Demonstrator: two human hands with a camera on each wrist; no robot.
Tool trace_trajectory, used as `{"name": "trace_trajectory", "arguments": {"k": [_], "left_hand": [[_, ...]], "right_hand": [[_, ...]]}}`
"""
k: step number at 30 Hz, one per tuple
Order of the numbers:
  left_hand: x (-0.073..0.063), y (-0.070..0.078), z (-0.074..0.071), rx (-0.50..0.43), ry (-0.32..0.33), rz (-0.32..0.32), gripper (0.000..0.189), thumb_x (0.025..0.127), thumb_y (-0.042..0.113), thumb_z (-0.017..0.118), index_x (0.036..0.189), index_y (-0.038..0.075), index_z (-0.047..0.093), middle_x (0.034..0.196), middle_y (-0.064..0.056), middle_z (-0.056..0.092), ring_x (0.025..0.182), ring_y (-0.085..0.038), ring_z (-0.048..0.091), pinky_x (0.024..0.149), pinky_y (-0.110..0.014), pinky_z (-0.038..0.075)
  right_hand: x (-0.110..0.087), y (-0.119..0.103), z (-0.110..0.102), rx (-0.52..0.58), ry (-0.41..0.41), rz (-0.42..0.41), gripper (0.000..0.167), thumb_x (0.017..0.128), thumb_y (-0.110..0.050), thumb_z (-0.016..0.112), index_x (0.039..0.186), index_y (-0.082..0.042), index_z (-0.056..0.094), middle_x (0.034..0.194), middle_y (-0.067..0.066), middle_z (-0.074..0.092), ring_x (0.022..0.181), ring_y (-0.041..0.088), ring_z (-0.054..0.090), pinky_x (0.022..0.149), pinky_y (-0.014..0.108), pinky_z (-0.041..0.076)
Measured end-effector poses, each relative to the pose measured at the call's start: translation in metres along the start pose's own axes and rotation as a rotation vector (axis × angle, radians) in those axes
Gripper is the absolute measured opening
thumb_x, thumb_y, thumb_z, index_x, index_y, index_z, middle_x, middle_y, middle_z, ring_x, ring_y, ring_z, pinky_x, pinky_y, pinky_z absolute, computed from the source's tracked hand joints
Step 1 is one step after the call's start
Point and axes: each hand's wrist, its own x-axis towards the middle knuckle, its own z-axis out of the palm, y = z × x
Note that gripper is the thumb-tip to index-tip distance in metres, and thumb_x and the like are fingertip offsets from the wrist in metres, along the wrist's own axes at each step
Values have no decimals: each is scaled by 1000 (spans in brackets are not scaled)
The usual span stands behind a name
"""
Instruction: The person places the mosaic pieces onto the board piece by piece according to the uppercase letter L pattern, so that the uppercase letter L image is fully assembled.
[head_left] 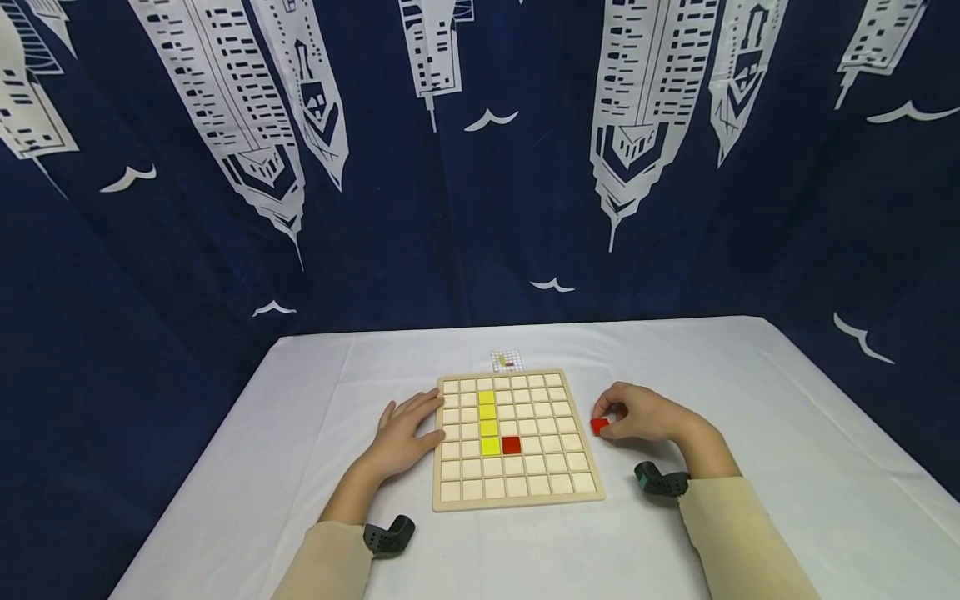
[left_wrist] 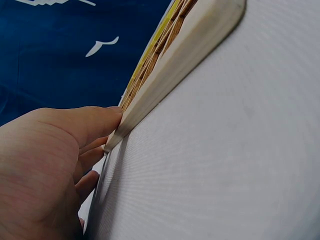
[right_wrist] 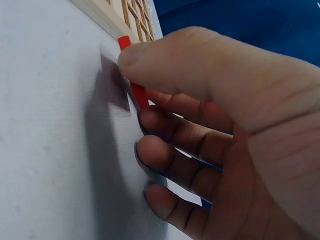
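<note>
My right hand (head_left: 643, 412) pinches a red square tile (head_left: 599, 426) between thumb and fingers, just right of the wooden grid board (head_left: 519, 504). In the right wrist view the red tile (right_wrist: 139, 94) is seen edge-on under the thumb, close above the white cloth. My left hand (head_left: 401, 439) rests at the board's left edge with fingers extended; in the left wrist view its thumb touches the board's side (left_wrist: 172, 75). On the grid, several yellow tiles (head_left: 488, 412) form a column, and one red tile (head_left: 512, 445) sits right of the lowest yellow one.
A small printed card (head_left: 507, 361) with a coloured grid pattern lies behind the board. White cloth (head_left: 360, 367) covers the table, and a dark blue curtain (head_left: 450, 208) with city prints hangs behind it. Dark wrist devices (head_left: 390, 535) are strapped to both wrists.
</note>
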Motion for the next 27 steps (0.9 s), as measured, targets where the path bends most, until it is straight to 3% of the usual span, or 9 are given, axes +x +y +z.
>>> {"name": "trace_trajectory", "arguments": {"k": [10,27], "left_hand": [[1,0,0,-5,-5,4,55,93,23,67,145,11,53,160,-5,41,152,-31,29,124,-62,-1],[0,1,-1,-4,-3,2,55,93,23,67,145,11,53,160,-6,41,152,-31,28,124,-62,-1]], "right_hand": [[6,-4,3,57,18,-32,19,82,-17,79,96,-11,67,83,-1,61,78,15,53,67,23,45],[15,-42,20,94,-11,-139,21,79,-13,79,95,-13,66,79,-1,56,71,13,51,60,21,43]]}}
